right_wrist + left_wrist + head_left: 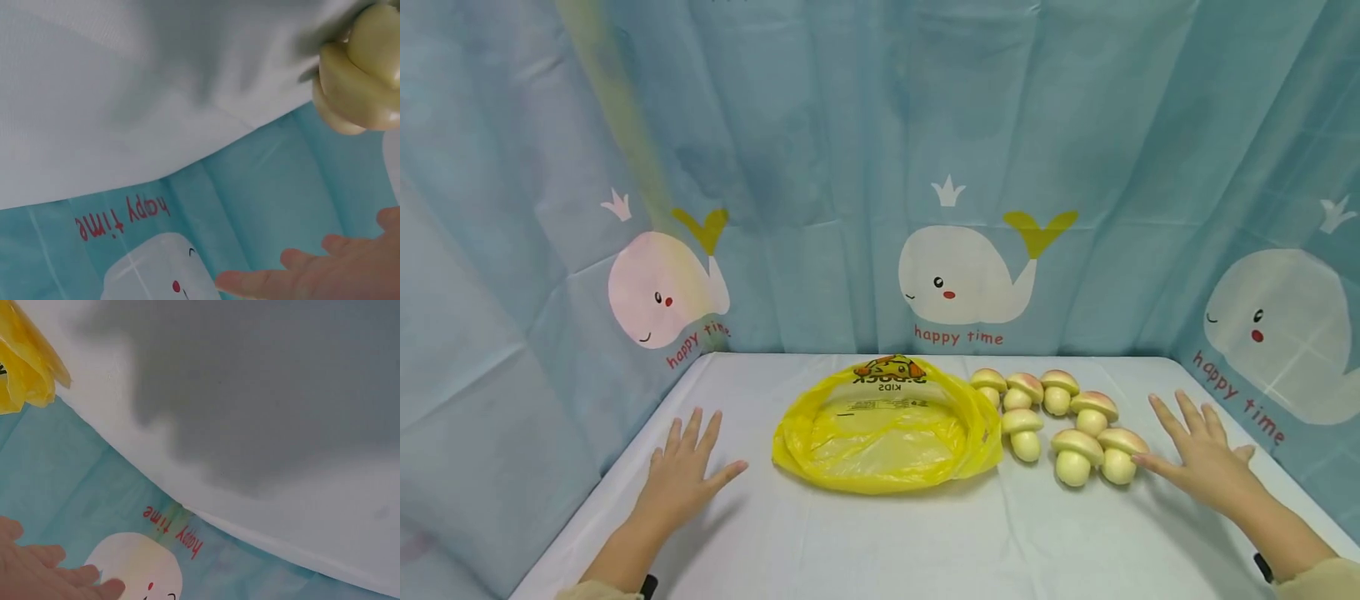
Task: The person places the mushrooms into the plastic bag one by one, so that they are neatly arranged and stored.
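Note:
A yellow plastic bag (887, 479) lies on the table with its mouth spread wide; a cartoon duck is printed at its far side. To the bag's right, several toy mushrooms (1077, 457) with pale stems and pinkish-cream caps stand in a loose cluster. My left hand (679, 479) hovers over the table left of the bag, fingers spread, holding nothing. On the other side my right hand (1206, 458) is also spread and holds nothing, its thumb tip appearing close to the nearest right mushroom (1118, 468); whether they touch I cannot tell. The right wrist view shows mushrooms (359, 87) at its upper right.
A white cloth covers the table (910, 542). Behind it and along both sides hangs a blue curtain (820, 275) printed with white whales and "happy time". Dark bands show at both wrists, below light sleeves (1318, 581).

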### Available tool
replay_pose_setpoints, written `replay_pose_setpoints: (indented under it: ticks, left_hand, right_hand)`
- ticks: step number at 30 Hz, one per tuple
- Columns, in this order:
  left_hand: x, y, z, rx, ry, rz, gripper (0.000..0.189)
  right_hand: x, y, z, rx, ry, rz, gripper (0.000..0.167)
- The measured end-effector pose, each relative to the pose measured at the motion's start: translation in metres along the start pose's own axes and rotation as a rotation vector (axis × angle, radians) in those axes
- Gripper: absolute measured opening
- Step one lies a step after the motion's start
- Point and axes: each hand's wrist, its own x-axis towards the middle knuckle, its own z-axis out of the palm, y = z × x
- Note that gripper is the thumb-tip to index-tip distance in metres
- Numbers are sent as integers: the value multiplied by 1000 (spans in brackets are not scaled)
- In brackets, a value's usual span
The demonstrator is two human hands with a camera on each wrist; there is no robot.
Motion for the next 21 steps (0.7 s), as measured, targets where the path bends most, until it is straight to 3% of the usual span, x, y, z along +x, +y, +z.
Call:
replay_pose_setpoints:
  ticks: [4,9,13,21]
  left_hand:
    - [3,2,1,-108,-12,10,90]
    - [9,10,2,-346,-46,8,78]
    - [18,22,6,-550,-95,-53,70]
    - [38,39,20,-905,-137,-247,58]
  right_hand:
    - [3,-2,2,56,-14,7,103]
    - [6,-6,8,202,-14,-1,108]
    - [9,-9,9,320,-21,-1,108]
    - [18,-12,7,538,-275,161,102]
